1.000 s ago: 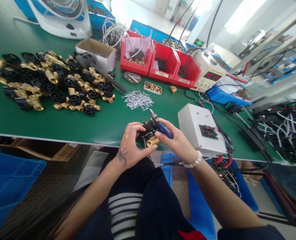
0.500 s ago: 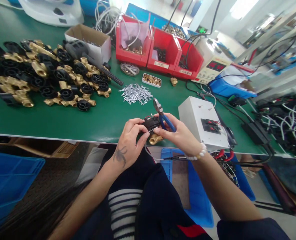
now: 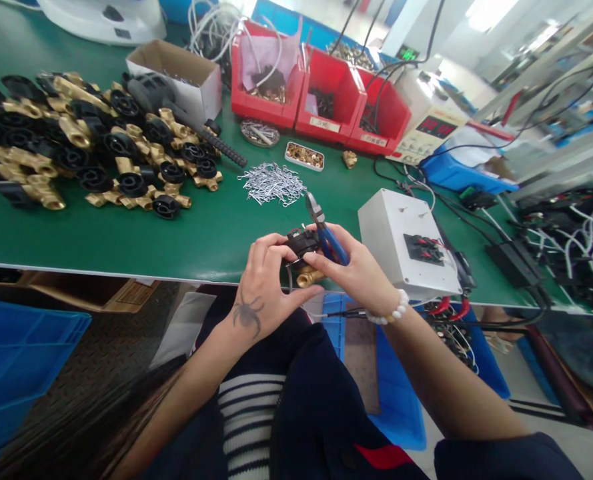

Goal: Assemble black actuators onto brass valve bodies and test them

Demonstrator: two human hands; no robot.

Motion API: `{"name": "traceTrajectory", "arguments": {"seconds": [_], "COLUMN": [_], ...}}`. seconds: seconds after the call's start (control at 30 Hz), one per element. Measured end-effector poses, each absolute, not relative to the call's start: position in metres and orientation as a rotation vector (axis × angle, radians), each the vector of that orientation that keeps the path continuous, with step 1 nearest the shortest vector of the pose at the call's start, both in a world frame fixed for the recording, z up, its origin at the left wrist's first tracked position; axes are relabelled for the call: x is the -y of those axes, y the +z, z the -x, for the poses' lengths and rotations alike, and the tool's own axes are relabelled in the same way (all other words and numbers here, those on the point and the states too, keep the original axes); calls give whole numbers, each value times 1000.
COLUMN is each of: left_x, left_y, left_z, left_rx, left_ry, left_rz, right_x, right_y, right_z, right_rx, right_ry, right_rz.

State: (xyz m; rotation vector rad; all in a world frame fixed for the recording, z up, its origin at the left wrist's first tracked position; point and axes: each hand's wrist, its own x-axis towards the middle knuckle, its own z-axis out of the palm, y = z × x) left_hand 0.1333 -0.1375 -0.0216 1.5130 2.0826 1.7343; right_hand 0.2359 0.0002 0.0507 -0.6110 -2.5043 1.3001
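A brass valve (image 3: 308, 277) with a round black housing (image 3: 302, 243) is held over the table's front edge. My left hand (image 3: 272, 288) curls its fingers against the housing's left side, its thumb stretched out below the brass body. On the other side, my right hand (image 3: 360, 272) grips the valve with its thumb on top. The same hand keeps blue-handled cutting pliers (image 3: 327, 233) tucked in it, jaws pointing up and away. A thin grey cable (image 3: 290, 279) hangs below the housing. My fingers partly hide the housing.
Behind my hands lies a heap of cotter pins (image 3: 273, 184), with a small tray of brass parts (image 3: 304, 156) beyond. Many valves (image 3: 126, 147) are piled at left. A grey control box (image 3: 401, 243) stands right; red bins (image 3: 326, 123) line the back.
My left thumb has come away from the thin wire at the housing and stretched out to the right under the valve. My right hand and the pliers have barely moved.
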Motion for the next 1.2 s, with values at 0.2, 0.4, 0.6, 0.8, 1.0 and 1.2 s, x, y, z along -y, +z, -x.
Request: {"name": "traceTrajectory", "arguments": {"seconds": [0.2,0.4,0.6,0.8,1.0,1.2], "left_x": [133,132,133,133,134,134], "left_y": [-17,-18,-18,-18,-18,-18], "left_z": [-137,-135,-132,-131,-130,-128], "left_rx": [-2033,-2022,-2009,-2014,-1967,-1970], "left_ry": [1826,1832,1837,1819,1849,1845], "left_rz": [-1318,-1288,-1266,-1268,-1227,-1236], "right_x": [-11,-21,-20,-20,-21,-21], "right_y": [75,71,73,72,65,71], "right_z": [-263,-279,-277,-272,-270,-270], "right_rx": [2426,2762,2411,2749,2430,2660], "right_ry": [460,272,219,230,181,193], "right_rz": [569,332,503,389,462,385]}}
